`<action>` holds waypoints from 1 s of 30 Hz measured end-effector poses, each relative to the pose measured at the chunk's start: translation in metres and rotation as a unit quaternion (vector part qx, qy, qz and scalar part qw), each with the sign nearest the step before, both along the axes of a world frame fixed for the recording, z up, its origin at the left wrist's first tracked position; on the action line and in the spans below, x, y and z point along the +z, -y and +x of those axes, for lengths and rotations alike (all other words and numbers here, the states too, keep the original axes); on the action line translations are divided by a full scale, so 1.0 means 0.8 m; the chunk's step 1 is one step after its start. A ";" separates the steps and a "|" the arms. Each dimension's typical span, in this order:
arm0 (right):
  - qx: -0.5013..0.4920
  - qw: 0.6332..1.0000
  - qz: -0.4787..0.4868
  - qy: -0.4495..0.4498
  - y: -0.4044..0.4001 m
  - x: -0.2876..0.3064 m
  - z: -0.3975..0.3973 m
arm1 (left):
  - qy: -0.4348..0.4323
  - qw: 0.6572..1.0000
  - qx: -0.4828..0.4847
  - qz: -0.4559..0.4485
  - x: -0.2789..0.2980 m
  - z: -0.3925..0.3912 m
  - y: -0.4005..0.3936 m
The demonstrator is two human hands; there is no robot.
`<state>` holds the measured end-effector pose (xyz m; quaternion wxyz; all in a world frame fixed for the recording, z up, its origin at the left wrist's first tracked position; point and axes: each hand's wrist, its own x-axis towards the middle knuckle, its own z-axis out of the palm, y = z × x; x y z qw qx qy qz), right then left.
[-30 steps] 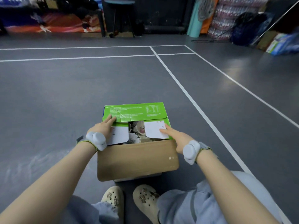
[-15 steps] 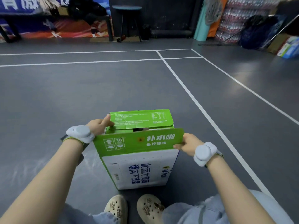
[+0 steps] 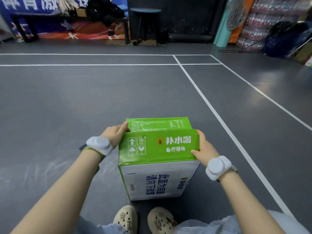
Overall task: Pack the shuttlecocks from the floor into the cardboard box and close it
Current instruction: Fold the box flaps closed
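The green and white cardboard box (image 3: 158, 181) stands on the grey floor just in front of my feet. Its top flaps are folded down; the near green flap lies over the far green flap. My left hand (image 3: 116, 135) presses on the box's left top edge, fingers on the far flap. At the right top corner my right hand (image 3: 203, 147) grips the near flap, thumb on top. No shuttlecocks show; the inside of the box is hidden.
White court lines (image 3: 217, 119) run across the grey floor to the right and behind the box. A stool (image 3: 145, 22), a banner (image 3: 50, 17), stacked packs (image 3: 273, 19) and dark bags (image 3: 285, 38) stand along the far wall. My two beige clogs (image 3: 143, 220) are below the box.
A second ago the box was open with shuttlecocks visible and the brown near flap hanging out. Both hands have folded the flaps over, and the top is now covered.
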<state>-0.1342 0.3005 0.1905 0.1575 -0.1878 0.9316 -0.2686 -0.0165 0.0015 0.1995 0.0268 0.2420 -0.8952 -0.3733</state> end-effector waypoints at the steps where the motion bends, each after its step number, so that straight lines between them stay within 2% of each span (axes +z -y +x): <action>1: -0.003 1.000 0.006 -0.009 0.004 0.000 0.000 | 0.009 0.999 -0.020 -0.040 -0.002 -0.002 0.000; 4: 0.006 0.999 0.030 -0.017 0.019 -0.006 -0.007 | 0.017 0.987 -0.062 -0.146 -0.010 -0.008 -0.008; 6: 0.008 0.998 0.057 -0.010 0.037 -0.014 -0.014 | 0.024 0.984 -0.048 -0.173 -0.017 -0.010 -0.014; 9: -0.044 0.997 0.068 -0.003 0.064 -0.027 -0.029 | 0.033 0.980 -0.020 -0.194 -0.033 -0.010 -0.024; 16: -0.082 0.987 0.125 -0.061 0.079 -0.041 -0.051 | -0.021 0.988 0.131 -0.085 -0.050 -0.031 -0.046; 21: -0.071 0.986 0.127 -0.086 0.076 -0.046 -0.050 | 0.018 0.989 0.145 0.012 -0.054 -0.045 -0.042; 25: -0.068 0.988 0.116 -0.078 0.078 -0.045 -0.051 | 0.036 0.990 0.137 0.016 -0.057 -0.049 -0.038; 30: -0.071 0.989 0.104 -0.072 0.079 -0.044 -0.055 | 0.073 0.987 0.134 -0.047 -0.057 -0.055 -0.041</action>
